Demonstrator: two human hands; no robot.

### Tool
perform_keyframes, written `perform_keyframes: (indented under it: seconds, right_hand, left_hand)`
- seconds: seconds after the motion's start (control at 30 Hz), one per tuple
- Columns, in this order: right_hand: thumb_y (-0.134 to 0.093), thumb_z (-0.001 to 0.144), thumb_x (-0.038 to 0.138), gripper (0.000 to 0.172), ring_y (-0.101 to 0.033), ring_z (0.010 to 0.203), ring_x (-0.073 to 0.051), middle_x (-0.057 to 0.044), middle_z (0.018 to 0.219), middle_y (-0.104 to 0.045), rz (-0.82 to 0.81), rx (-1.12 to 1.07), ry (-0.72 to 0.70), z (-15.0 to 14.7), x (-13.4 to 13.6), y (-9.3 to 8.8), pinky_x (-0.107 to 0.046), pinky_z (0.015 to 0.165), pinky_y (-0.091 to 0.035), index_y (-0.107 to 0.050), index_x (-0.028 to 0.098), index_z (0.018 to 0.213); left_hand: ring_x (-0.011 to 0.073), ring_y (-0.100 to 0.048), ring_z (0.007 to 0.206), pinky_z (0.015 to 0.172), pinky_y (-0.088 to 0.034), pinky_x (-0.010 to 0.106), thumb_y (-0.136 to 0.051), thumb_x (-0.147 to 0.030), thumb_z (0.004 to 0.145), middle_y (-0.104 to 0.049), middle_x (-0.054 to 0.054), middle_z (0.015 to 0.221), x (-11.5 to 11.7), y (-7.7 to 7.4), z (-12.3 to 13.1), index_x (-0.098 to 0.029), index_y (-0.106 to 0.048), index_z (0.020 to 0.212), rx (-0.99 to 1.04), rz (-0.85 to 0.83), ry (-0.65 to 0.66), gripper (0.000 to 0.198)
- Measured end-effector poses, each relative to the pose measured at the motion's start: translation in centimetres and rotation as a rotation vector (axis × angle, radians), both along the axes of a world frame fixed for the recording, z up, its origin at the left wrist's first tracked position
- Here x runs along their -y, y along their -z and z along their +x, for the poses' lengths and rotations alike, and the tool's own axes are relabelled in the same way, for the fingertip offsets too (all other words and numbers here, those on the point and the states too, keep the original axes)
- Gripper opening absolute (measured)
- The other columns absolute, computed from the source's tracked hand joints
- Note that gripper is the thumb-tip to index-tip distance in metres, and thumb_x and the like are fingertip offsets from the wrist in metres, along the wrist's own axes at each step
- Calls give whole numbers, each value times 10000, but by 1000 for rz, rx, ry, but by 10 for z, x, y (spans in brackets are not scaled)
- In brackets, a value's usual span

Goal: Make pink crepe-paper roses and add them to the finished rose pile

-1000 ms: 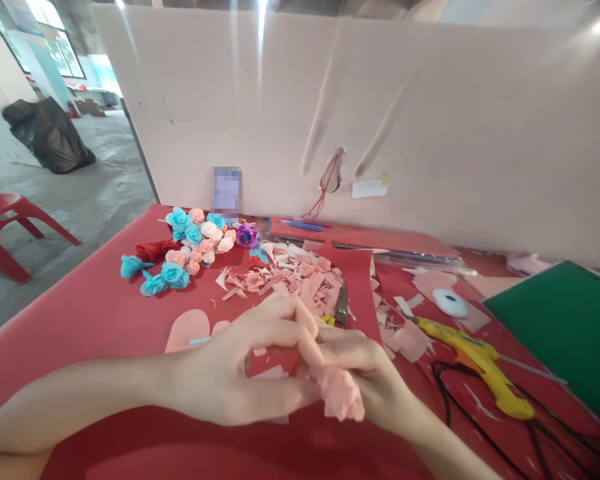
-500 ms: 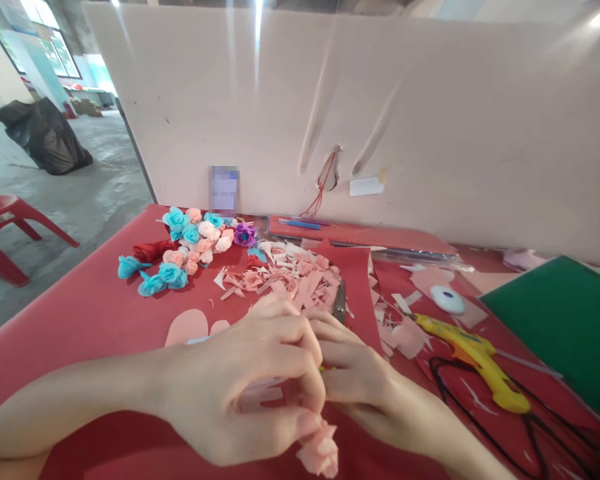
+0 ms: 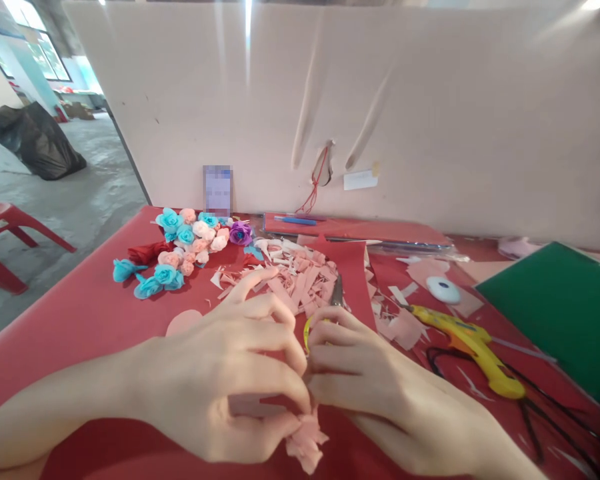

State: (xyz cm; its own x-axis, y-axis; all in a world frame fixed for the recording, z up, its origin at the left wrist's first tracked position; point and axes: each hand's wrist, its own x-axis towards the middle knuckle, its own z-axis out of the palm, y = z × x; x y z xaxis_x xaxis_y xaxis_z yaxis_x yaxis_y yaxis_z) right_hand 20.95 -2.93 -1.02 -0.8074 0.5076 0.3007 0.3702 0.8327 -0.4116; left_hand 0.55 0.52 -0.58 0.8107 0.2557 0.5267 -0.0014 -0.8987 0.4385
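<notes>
My left hand (image 3: 230,373) pinches a small pink paper flower (image 3: 306,445) between thumb and forefinger, its ruffled petals pointing down toward me. The other left fingers are bent, the forefinger arched over. Close against it, my right hand (image 3: 350,367) has its fingers curled and drawn together, their tips meeting the left fingertips above the flower. What those right fingers grip is hidden. Just beyond the right knuckles, scissors show a yellow handle (image 3: 307,335) and a dark blade (image 3: 337,291). A rounded pink paper piece (image 3: 184,321) lies behind my left hand, partly covered.
Pink paper scraps (image 3: 305,277) are heaped beyond my hands. Finished paper flowers (image 3: 185,233) in blue, pink and purple lie at the left back. On the right are a yellow glue gun (image 3: 473,347) with black cord, a white round object (image 3: 443,290) and a green sheet (image 3: 555,313).
My left fingers have lifted and spread a little, and the right hand has shifted slightly, uncovering more of the yellow handle. The pink flower stays in the left pinch. The view has shifted slightly.
</notes>
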Motion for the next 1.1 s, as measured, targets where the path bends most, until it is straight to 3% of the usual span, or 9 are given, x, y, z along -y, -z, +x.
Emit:
perform_keyframes:
  seconds: [0.13,0.47,0.7,0.9,1.1]
  right_hand:
    - [-349,748,-10,264,-386,664,-144,-15,667,-556,-8,-3,13,0,1,2,-317,690,-348,-548,164,743]
    - [-329,748,-19,310,-390,656,-150,-20,641,-579,-54,18,16,-3,4,2,-306,675,-345,-577,166,722]
    - [-351,734,-33,305,-427,679,-146,-15,658,-598,-41,24,39,-4,5,4,-305,733,-342,-579,170,713]
    - [-381,717,-21,278,-429,660,-146,-16,629,-588,-38,38,26,-4,5,4,-293,691,-330,-581,170,691]
    - [-388,707,-30,300,-438,673,-151,-20,652,-614,-41,10,57,-5,7,5,-304,721,-343,-612,170,710]
  left_hand:
    - [134,-484,763,825,-410,313,-548,-60,721,-613,0,697,-2,0,-2,-159,-610,734,-47,56,9,117]
    - [141,-493,783,889,-366,348,-570,-88,713,-631,-20,687,-4,-1,1,-179,-610,697,-90,96,14,101]
    - [115,-488,697,802,-420,291,-575,-30,629,-606,-18,638,0,1,9,-169,-540,612,-107,-144,26,144]
    - [105,-474,682,721,-428,250,-564,-10,587,-558,-10,629,1,5,12,-149,-516,592,-94,-298,16,148]
    - [98,-499,672,730,-436,245,-497,19,572,-559,-18,639,1,5,15,-155,-495,591,-161,-457,45,176]
